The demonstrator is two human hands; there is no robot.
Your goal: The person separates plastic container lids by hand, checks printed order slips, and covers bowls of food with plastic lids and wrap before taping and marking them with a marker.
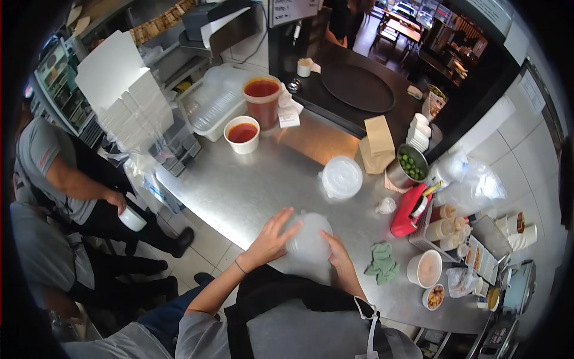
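Between my two hands is a round translucent plastic lid [310, 238], over the steel counter's near edge. My left hand [272, 239] touches its left side with the fingers spread across the rim. On its right side, my right hand [338, 254] grips the edge, with the fingers partly hidden. Just beyond, a round lidded container [341, 178] stands on the counter. A white bowl of red sauce [242, 134] and a taller tub of red sauce [262, 103] stand farther back to the left. A green cloth [382, 264] lies right of my right hand.
Two people [57, 173] stand at the left, one holding a white cup [131, 219]. A paper bag [377, 145], a pot of green pieces [409, 164], a red object [410, 210] and sauce bottles [440, 230] line the right. A black tray [357, 88] lies on the pass.
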